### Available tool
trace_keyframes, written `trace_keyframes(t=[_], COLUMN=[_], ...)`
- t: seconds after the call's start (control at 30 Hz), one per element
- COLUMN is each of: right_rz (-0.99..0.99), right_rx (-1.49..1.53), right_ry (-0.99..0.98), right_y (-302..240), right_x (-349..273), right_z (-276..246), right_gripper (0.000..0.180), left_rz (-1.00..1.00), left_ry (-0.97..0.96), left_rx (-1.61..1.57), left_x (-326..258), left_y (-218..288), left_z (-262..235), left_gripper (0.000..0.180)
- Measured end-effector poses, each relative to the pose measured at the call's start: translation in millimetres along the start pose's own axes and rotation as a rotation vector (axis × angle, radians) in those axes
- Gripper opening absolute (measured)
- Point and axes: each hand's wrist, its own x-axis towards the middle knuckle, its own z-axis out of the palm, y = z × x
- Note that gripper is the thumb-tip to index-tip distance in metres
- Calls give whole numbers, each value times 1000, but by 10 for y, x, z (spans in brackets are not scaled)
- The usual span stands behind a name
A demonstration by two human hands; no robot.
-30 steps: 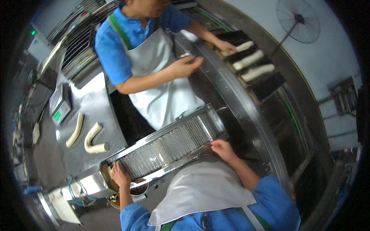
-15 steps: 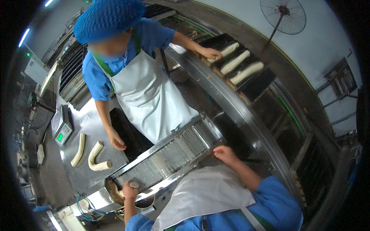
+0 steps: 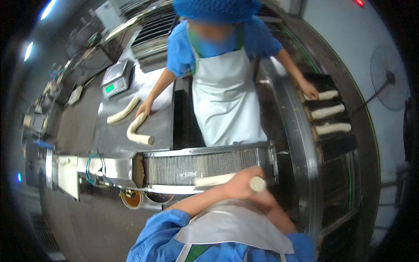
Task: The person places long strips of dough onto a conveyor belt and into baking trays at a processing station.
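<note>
A pale dough roll (image 3: 214, 179) lies along the near side of a metal mesh conveyor (image 3: 174, 166). My left hand (image 3: 239, 185) is closed around it towards the right end, and its round cut end pokes out past my fingers. My right hand (image 3: 263, 197) is close against the left one, just below that end; its fingers are mostly hidden and smeared. Across the conveyor, a co-worker's hand (image 3: 145, 107) touches a bent dough roll (image 3: 133, 131) on the steel table (image 3: 158, 126). That person's other hand (image 3: 309, 90) rests at a dough roll (image 3: 328, 94) in a dark tray.
Another dough roll (image 3: 123, 111) lies on the table near a scale (image 3: 117, 78). Dark trays (image 3: 338, 145) with further rolls stand on the metal line at right. A bucket (image 3: 132, 199) sits below the conveyor's near side. A fan (image 3: 388, 78) stands by the wall.
The view has turned. My left hand has moved right along the conveyor with the dough roll and met my right hand. The co-worker's hand has reached the bent roll.
</note>
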Motion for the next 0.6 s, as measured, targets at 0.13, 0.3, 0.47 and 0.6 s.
trace_keyframes(t=[0.13,0.3,0.47,0.6], right_rz=[-222,-344,-672,-869], right_rx=[-25,-213,-248,-307], right_ry=[30,325,777,1075], right_y=[-175,-860,-1910,-2567], right_x=[-134,-210,-304,-377], right_z=[168,438,377,85], right_gripper=[53,56,85,86], left_rz=[255,390,56,-193], left_ry=[-55,-124,26,283], left_rx=[36,219,92,23], left_x=[46,103,-21,-465], left_y=[342,692,468,-249], left_z=[45,83,58,5], left_gripper=[35,38,41,33])
